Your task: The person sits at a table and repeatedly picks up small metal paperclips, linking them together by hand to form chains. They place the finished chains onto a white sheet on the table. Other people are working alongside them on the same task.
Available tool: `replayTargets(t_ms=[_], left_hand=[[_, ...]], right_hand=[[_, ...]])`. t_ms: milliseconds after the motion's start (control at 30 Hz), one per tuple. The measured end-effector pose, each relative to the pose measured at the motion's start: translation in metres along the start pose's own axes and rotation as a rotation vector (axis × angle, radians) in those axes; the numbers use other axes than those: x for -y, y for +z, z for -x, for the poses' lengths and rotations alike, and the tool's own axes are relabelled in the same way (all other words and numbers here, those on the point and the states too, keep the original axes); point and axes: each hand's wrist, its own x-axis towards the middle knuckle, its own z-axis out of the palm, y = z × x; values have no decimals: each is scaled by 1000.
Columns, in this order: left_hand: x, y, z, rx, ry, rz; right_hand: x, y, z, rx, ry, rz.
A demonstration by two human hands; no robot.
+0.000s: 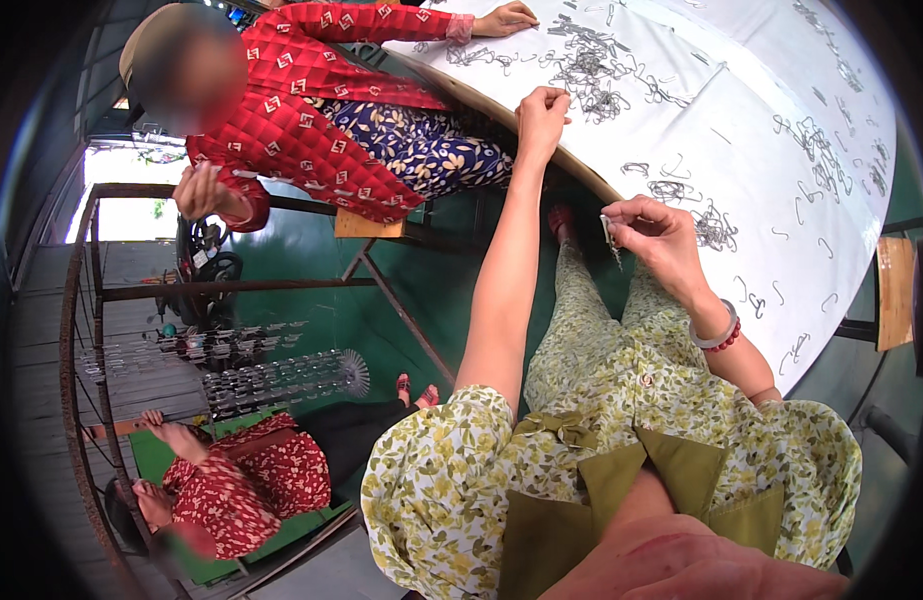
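Observation:
My left hand (544,122) reaches over the near edge of a white-covered table (671,130). Its fingertips are pinched beside a pile of thin dark wire hooks (593,72), and whatever sits between them is too small to make out. Closer to my body, my right hand (659,245) is closed, thumb against fingers, on a small whitish piece with thin strands (611,238) hanging below it. A smaller cluster of hooks (716,228) lies on the cloth just beyond my right hand.
More hooks (821,155) are scattered on the table's far right. A co-worker in a red patterned jacket (331,75) sits at the left, one hand (503,20) on the table. Lower left are a rusty metal frame (231,288), metal racks (281,385) and another person (251,490).

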Motion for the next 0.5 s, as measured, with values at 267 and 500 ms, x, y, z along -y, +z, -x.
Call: replayTargets(t_ms=[267, 500], left_hand=[[-92, -36, 167, 177, -6, 464], [-66, -26, 211, -218, 431, -37]], right_hand=[[-1, -3, 1, -105, 29, 58], [-12, 20, 10, -67, -64, 166]])
